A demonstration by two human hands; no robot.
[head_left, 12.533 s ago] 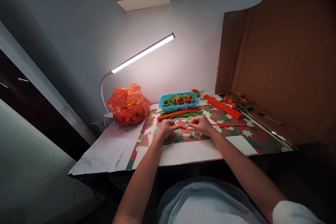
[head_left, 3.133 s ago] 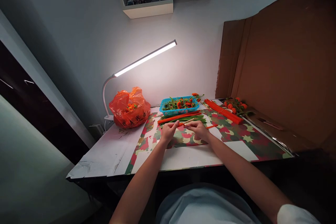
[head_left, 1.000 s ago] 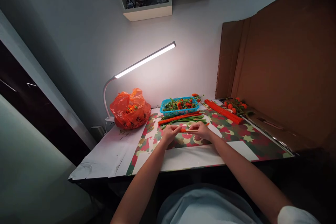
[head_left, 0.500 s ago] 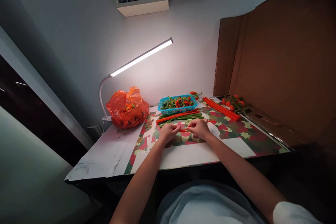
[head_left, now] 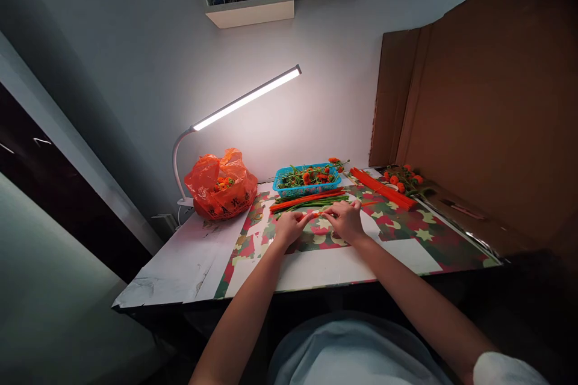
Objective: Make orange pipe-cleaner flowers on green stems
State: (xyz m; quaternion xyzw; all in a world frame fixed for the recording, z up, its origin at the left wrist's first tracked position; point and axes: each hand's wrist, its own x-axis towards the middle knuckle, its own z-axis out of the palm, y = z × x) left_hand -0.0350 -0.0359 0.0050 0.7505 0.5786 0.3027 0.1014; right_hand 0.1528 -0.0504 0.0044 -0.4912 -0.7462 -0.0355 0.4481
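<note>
Between my two hands is a thin orange pipe cleaner (head_left: pixel 317 213), with a short stretch showing between the fingertips. My left hand (head_left: pixel 289 228) pinches its left part. Close beside it, my right hand (head_left: pixel 345 222) has thumb and fingers closed on the same strip, and an orange end seems to stick out past that hand. Just beyond the hands lie a bundle of orange pipe cleaners (head_left: pixel 307 199) and several green pipe cleaners (head_left: pixel 332 200). The fingers hide part of the held strip.
A blue basket (head_left: pixel 282 192) of orange flowers stands at the back. An orange plastic bag (head_left: pixel 217 207) sits at left beside a lit lamp (head_left: pixel 248 96). At right are a red-orange bundle (head_left: pixel 383 188), loose orange flowers (head_left: pixel 401 180) and a cardboard wall (head_left: pixel 474 120).
My hands have moved slightly, staying close together on the orange strip. The right hand has turned a little, and an orange end now shows to its right. The view has shifted slightly.
</note>
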